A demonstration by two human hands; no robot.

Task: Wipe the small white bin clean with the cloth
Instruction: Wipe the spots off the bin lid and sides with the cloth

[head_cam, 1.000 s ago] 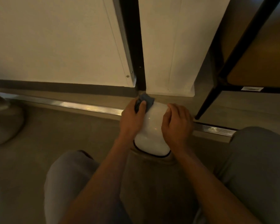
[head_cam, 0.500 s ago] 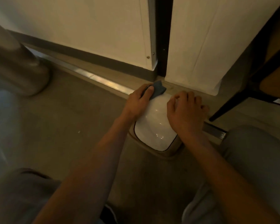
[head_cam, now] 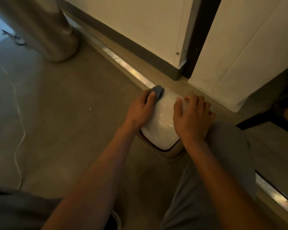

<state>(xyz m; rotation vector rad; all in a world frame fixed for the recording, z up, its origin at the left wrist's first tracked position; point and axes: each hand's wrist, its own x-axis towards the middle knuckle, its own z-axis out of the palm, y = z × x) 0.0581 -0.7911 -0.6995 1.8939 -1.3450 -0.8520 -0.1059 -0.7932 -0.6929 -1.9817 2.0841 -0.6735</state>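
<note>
Currently the wiping is judged to be under way rather than finished. The small white bin [head_cam: 160, 123] is stood on the floor [head_cam: 76, 123] close to the base of a pale wall panel [head_cam: 140, 25], just in front of a metal floor track [head_cam: 121, 63], and is seen from above with its glossy domed lid uppermost. A blue cloth [head_cam: 157, 93] is pressed against the far left corner of that lid by the left hand [head_cam: 140, 112], whose fingers are laid over the cloth and partly curled round it. The right side of the lid is held by the right hand [head_cam: 190, 118], its fingers bent over the far right edge, so the bin appears to be steadied while the cloth is worked. Highlights are shown on the middle of the lid, but whether that part has been cleaned cannot be told in the dim light. The sides and the lower body are mostly hidden, so it is assumed that they are left to be done.

No table or counter is involved; the work is carried out on the bare greyish floor, with the person's grey-clad knee [head_cam: 229, 140] touching the bin's right side. A rounded metal column base [head_cam: 45, 34] is seen at upper left, and a thin white cable [head_cam: 20, 130] is trailed over the floor well apart from the bin. A dark gap [head_cam: 201, 35] is left between the two pale panels.
</note>
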